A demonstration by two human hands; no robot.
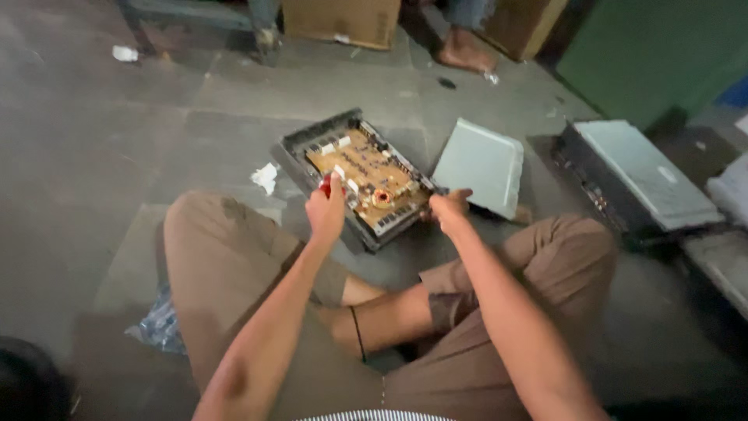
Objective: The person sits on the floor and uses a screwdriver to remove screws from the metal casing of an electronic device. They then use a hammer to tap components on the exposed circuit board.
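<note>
An opened electronic device (292, 148) lies on the floor in front of my crossed legs, its black case holding a tan circuit board (362, 168) with a copper coil. My left hand (325, 210) is closed around a red-handled tool (326, 185) at the board's near left edge. My right hand (449, 209) grips the case's near right corner. The tool's tip is hidden behind my hand.
A grey metal cover (481, 164) lies right of the device. A second closed device (635, 175) sits farther right. Crumpled paper (266, 177) lies on the left. Cardboard boxes (340, 19) and another person's bare foot (465, 53) are at the back.
</note>
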